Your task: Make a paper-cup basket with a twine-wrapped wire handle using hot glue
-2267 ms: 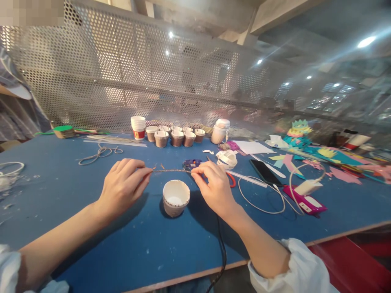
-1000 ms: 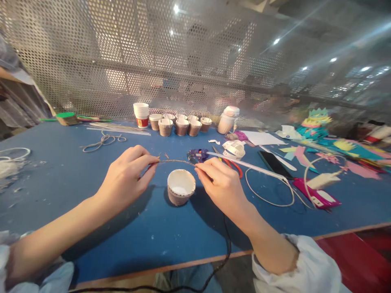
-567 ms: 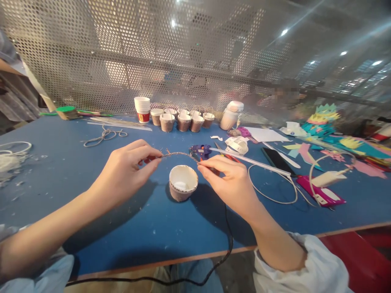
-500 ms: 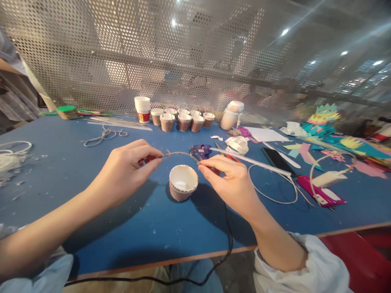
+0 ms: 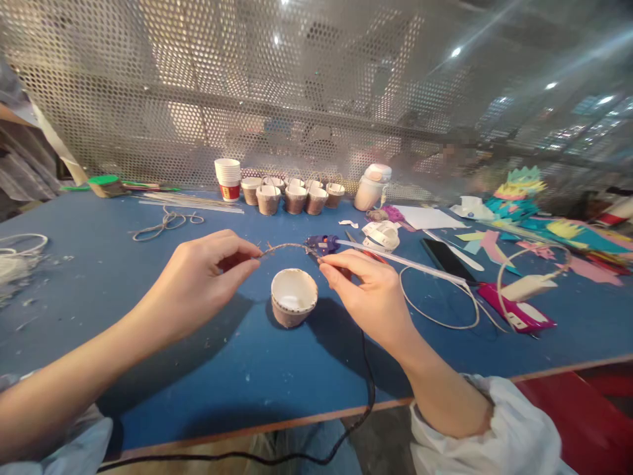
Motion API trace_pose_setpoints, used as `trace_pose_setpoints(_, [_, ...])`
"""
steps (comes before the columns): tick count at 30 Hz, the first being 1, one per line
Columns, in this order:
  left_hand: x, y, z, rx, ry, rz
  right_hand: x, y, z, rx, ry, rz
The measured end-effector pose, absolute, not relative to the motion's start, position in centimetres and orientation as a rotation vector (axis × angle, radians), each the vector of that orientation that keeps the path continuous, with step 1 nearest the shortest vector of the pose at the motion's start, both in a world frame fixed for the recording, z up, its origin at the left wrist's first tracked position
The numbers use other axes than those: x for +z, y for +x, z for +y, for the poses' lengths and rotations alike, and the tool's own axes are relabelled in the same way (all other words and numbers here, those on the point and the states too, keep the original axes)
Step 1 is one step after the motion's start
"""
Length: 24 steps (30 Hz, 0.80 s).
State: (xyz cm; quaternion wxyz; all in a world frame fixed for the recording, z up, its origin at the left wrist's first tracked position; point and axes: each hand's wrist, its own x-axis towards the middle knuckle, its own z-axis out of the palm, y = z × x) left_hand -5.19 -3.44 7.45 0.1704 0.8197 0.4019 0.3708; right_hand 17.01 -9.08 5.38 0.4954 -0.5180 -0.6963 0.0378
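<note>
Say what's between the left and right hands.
Head view: an arched, twisted cord, pinched by the left hand and right hand; in the picture, the white-lined cup shows just below it.

This is probably a craft workshop: a glue gun [image 5: 322, 245] and paper scraps [image 5: 492, 247] share the table [image 5: 237, 389].

And there's the left hand [image 5: 202, 274], knuckles up, thumb set against the fingers in a pinch, its bare left forearm [image 5: 99, 364] on a slant from the lower left! Opposite, the right hand [image 5: 370, 284] answers with a pinch of its own, fingers bent, the right forearm [image 5: 442, 386] angled from the lower right, with pale sleeves [image 5: 514, 429] bunched well back of both wrists.
</note>
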Motion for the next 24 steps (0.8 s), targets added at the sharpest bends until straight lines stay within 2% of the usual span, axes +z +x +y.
trace_pose_setpoints(5, [7.8, -5.0, -3.2, 0.943, 2.249, 1.204, 5.3, 17.1, -8.8, 0.240, -1.325, -1.688])
trace_pose_setpoints(12, [9.7, -4.9, -1.1, 0.511, 2.144, 1.080, 5.0, 17.7, -8.3, 0.619, -1.332, -1.564])
trace_pose_setpoints(17, [10.6, -3.9, -0.4, 0.473, 2.077, 1.004, 5.1, 17.9, -7.9, 0.773, -1.313, -1.487])
trace_pose_setpoints(24, [9.0, -4.0, -0.5, 0.440, 2.033, 0.941, 5.0, 17.8, -7.9, 0.799, -1.329, -1.459])
